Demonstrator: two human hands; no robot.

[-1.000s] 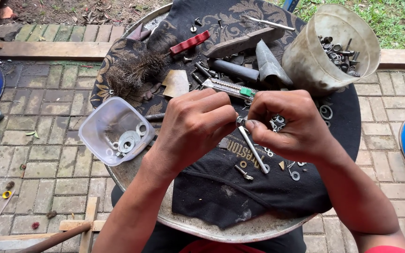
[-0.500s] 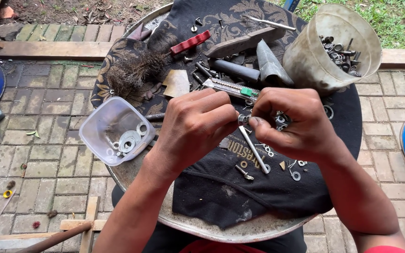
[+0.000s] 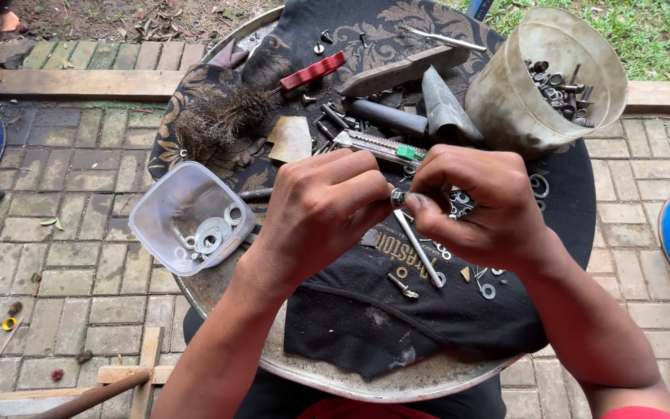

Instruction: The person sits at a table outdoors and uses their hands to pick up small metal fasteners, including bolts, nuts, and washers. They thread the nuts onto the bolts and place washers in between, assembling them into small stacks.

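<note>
Both hands pinch a long bolt [image 3: 418,247]: left hand [image 3: 321,213] and right hand [image 3: 478,206] fingertips closed at its head; a slip could drop it among loose washers [image 3: 487,290] below

A long, dull grey metal bolt [image 3: 419,247] lies over matt black cloth with a pale printed pattern [image 3: 366,310], spread on a round, scuffed metal tray [image 3: 397,384]. The clear, cloudy plastic tub [image 3: 188,209] holds shiny steel washers [image 3: 212,231]; the grimy translucent plastic bucket [image 3: 529,93] looks smeared.
</note>
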